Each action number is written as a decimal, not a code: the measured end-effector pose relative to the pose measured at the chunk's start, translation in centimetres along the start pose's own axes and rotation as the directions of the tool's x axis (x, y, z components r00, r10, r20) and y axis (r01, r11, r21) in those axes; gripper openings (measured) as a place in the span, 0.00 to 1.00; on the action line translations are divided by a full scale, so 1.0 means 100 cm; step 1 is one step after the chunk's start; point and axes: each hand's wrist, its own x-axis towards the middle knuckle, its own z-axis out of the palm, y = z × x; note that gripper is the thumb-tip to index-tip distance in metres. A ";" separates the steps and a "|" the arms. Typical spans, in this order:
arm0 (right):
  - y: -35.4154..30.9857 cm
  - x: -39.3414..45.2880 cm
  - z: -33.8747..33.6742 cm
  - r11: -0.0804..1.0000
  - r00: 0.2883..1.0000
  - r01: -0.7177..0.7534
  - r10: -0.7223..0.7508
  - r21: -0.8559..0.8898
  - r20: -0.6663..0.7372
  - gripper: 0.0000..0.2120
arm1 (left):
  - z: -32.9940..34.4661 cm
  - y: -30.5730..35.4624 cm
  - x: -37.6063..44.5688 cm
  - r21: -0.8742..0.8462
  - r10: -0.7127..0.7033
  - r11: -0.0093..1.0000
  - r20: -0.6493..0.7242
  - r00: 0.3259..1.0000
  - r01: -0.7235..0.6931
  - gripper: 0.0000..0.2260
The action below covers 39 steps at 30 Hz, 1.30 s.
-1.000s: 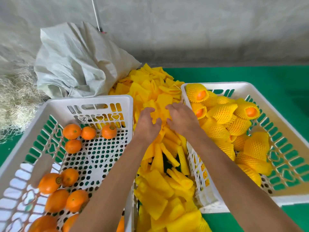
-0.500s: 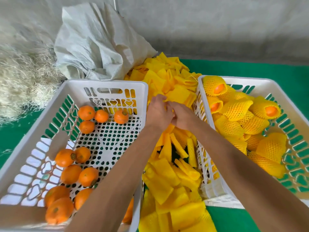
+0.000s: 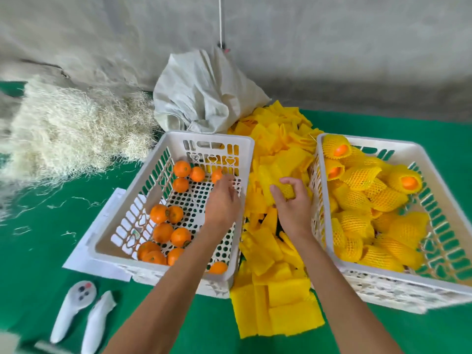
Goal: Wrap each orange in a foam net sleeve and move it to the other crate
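Oranges (image 3: 163, 232), loose in left crate (image 3: 120, 221). Right hand (image 3: 293, 208) grip pinching foam net sleeve (image 3: 287, 191) over sleeve pile (image 3: 275, 251); left hand (image 3: 222, 205) grip spread above left crate's right wall.

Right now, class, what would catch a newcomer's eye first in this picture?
A bright heap of yellow sleeves fills the gap between two white crates. The left crate holds bare oranges; the right crate is piled with wrapped ones. The right hand grips a sleeve.
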 end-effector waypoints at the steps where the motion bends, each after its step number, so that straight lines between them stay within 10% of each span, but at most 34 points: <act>1: -0.004 -0.009 0.000 1.000 1.000 -0.015 0.015 0.016 0.004 0.07 | -0.006 -0.009 0.000 0.112 -0.120 0.988 0.119 0.986 0.106 0.15; 7: -0.008 -0.056 -0.003 0.993 0.991 -0.108 0.104 0.055 0.087 0.05 | -0.013 -0.029 -0.034 0.681 -0.619 0.732 0.670 0.409 -0.008 0.17; 9: -0.007 -0.068 -0.002 0.987 0.988 -0.137 0.130 0.077 0.088 0.05 | -0.008 -0.029 -0.043 0.728 -0.667 0.685 0.641 0.381 -0.025 0.18; 24: -0.016 -0.101 -0.007 0.925 0.934 -0.328 0.288 0.189 0.212 0.22 | -0.004 -0.024 -0.059 0.734 -0.598 0.673 0.614 0.516 -0.093 0.22; 29: -0.021 -0.104 -0.011 0.900 0.929 -0.358 0.318 0.247 0.189 0.12 | -0.008 -0.017 -0.051 0.675 -0.491 0.736 0.483 0.725 0.049 0.17; 34: -0.033 -0.099 -0.019 0.882 0.928 -0.363 0.315 0.299 0.197 0.17 | -0.021 -0.023 -0.050 0.128 -0.106 0.987 0.031 0.994 0.102 0.17; 39: -0.033 -0.098 -0.030 0.919 0.946 -0.317 0.323 0.233 0.011 0.08 | -0.018 0.029 -0.070 -0.331 0.245 0.893 -0.213 0.946 -0.306 0.13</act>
